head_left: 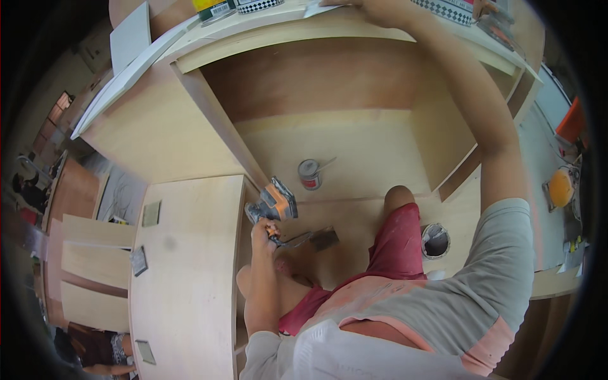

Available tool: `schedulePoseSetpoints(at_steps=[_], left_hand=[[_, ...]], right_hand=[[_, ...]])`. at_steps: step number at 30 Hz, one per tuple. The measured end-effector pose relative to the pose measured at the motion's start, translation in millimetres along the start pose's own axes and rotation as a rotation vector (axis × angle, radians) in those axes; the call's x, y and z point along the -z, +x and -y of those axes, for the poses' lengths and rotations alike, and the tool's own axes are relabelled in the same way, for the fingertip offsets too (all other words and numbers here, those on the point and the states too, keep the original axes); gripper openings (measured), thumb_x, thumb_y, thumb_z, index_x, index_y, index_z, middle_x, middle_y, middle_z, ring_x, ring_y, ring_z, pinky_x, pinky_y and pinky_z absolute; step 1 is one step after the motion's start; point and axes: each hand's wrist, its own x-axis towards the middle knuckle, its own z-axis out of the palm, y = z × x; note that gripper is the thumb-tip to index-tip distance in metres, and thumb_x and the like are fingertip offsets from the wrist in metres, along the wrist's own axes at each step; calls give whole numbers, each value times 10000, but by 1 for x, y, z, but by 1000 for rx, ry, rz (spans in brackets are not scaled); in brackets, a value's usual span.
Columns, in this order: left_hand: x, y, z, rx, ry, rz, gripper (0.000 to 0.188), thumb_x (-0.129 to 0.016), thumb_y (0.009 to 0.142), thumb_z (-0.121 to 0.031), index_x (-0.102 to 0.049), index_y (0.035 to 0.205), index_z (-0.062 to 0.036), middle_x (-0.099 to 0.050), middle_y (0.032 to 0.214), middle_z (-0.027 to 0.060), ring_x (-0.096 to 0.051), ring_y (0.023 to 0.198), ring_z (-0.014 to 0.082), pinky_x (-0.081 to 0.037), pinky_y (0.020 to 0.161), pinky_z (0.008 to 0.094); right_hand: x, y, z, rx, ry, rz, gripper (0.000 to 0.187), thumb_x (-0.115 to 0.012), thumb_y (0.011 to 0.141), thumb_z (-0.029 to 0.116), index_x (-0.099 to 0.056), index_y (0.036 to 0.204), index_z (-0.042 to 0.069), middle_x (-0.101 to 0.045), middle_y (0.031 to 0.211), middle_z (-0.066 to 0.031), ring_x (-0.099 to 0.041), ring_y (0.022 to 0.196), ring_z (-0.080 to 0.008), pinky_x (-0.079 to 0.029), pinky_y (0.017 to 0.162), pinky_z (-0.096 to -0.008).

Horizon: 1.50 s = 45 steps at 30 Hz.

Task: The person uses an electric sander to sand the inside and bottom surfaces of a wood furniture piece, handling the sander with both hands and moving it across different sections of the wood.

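Observation:
My left hand (265,233) is wrapped round the handle of an orange and black power sander (277,199), held up in front of my left knee with its flat pad turned up and to the right. My right arm stretches up to the top of a pale wooden cabinet. There my right hand (383,11), partly cut off by the picture's upper edge, has its fingers closed on a white sheet (321,7). Inside the cabinet's open bay stands a small can (309,172) with a stick leaning out of it.
A yellow-green can (214,10), a checkered tin (258,6) and another power tool (496,28) stand on the cabinet top. An open can (436,242) is beside my right leg. A dark square pad (325,239) lies before me. Another person (98,351) is at the lower left.

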Motion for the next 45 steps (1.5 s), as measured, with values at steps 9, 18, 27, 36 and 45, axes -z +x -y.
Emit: schedulePoseSetpoints(at_steps=[9,18,27,36,45], left_hand=[[-6,-2,-6,-24,66,2,190,-534,672,36,-457,730,-128,-483,562,13,-475,446,125,-412,416,240],[-9,-5,-7,3,3,-60,207,-530,690,38,-460,733,-152,-494,571,6,-473,446,109,-405,418,231],[-1,5,3,-60,-15,-17,95,-554,667,14,-514,727,-49,-533,592,65,-494,463,153,-416,419,249],[-1,-8,-9,-97,23,-60,141,-534,665,26,-473,700,-96,-515,580,38,-479,450,124,-428,425,235],[-9,-13,-15,-214,79,-58,168,-529,682,6,-492,833,-55,-540,632,57,-500,470,132,-424,419,243]], right_hand=[[-9,66,30,411,-121,-79,374,-493,735,-63,-660,1041,73,-651,1026,-145,-593,1007,-315,-450,903,-378],[-48,77,21,389,23,-174,410,-465,757,-34,-648,1099,98,-656,1010,-154,-611,940,-316,-468,846,-389],[-34,108,69,106,-212,90,480,-472,744,-19,-629,1165,150,-662,918,-178,-645,767,-315,-504,723,-406],[-52,115,63,316,-108,-72,458,-458,758,-19,-638,1146,147,-659,915,-188,-643,791,-332,-507,722,-426],[-91,195,117,333,-289,-13,401,-443,794,-1,-609,1136,125,-655,844,-186,-649,768,-335,-511,698,-429]])
